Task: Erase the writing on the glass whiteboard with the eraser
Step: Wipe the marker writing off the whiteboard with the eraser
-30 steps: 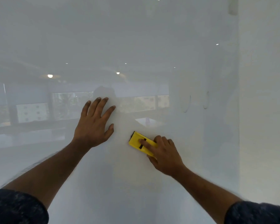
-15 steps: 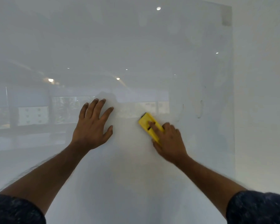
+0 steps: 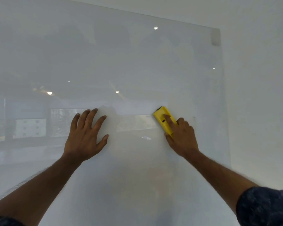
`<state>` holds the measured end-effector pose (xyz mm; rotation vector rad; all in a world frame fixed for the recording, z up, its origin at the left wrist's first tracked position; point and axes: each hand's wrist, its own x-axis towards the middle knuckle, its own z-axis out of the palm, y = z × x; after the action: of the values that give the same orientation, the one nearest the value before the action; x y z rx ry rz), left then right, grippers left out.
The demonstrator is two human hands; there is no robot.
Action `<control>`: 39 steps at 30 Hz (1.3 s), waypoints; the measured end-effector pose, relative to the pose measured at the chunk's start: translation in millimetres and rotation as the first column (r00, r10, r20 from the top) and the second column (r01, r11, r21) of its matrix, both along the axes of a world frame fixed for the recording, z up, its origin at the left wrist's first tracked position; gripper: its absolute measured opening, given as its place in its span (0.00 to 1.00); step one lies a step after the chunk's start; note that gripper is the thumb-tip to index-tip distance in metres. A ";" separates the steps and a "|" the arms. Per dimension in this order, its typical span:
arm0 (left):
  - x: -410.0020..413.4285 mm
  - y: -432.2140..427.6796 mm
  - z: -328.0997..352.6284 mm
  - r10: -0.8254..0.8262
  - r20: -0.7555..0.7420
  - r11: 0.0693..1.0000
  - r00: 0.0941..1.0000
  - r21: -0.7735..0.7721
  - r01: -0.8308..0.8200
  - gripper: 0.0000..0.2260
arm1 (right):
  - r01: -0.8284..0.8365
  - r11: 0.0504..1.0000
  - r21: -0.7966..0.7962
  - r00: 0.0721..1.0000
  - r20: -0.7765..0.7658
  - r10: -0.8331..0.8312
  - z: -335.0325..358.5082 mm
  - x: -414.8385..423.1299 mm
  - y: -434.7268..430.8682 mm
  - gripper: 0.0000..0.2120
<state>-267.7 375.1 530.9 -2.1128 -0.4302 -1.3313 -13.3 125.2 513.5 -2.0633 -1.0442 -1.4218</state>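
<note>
**Wiping stroke under way near the board's right edge**

The left hand (image 3: 84, 137) lies flat, fingers spread, holding nothing. The right hand (image 3: 181, 136) has its grip on the yellow eraser (image 3: 162, 119), pressed against the glass whiteboard (image 3: 137, 62). Faint marks (image 3: 194, 118) just right probably call for the next sweep rightward.

A white wall (image 3: 258, 95) and a grey mounting bracket (image 3: 215, 37) border the scene.

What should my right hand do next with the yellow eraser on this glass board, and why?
Probably slide the eraser a little further right. The right hand presses it flat on the glass board, and a small faint dark mark shows just right of that hand. The left hand rests flat as a brace.
</note>
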 end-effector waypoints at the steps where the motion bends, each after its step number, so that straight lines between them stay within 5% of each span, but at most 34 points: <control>1: 2.0 -0.2 -2.6 -0.001 0.006 1.000 1.000 0.005 0.001 0.31 | -0.004 1.000 -0.020 1.000 0.026 0.005 -16.8 -1.0 1.4 0.35; 8: 22.6 -15.4 -11.9 -0.001 -0.038 0.999 0.999 0.054 0.003 0.31 | 0.034 0.981 -0.193 0.979 0.206 0.007 -37.7 15.4 -11.0 0.34; 16: 53.5 -40.5 6.5 -0.017 -0.047 0.999 0.999 0.031 0.019 0.32 | 0.107 0.994 0.026 0.985 -0.135 -0.103 37.8 50.7 -47.1 0.35; 24: 70.8 -48.0 5.3 -0.011 -0.005 0.999 1.000 0.031 0.011 0.32 | 0.032 0.973 -0.227 0.990 0.138 -0.001 -57.4 48.4 -43.2 0.34; 33: 75.1 -49.2 19.2 -0.044 0.005 0.997 0.999 0.066 0.043 0.32 | 0.129 0.991 0.029 0.989 -0.070 -0.127 68.8 103.7 -81.8 0.35; 39: 77.9 -50.5 23.2 -0.047 -0.001 0.996 0.999 0.073 0.047 0.31 | 0.027 1.000 -0.009 0.999 -0.035 -0.027 9.4 90.7 -69.0 0.34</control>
<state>-189.7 324.6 554.1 -2.0738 -0.3287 -1.3546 77.4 56.1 522.9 -2.1078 -1.0136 -1.3920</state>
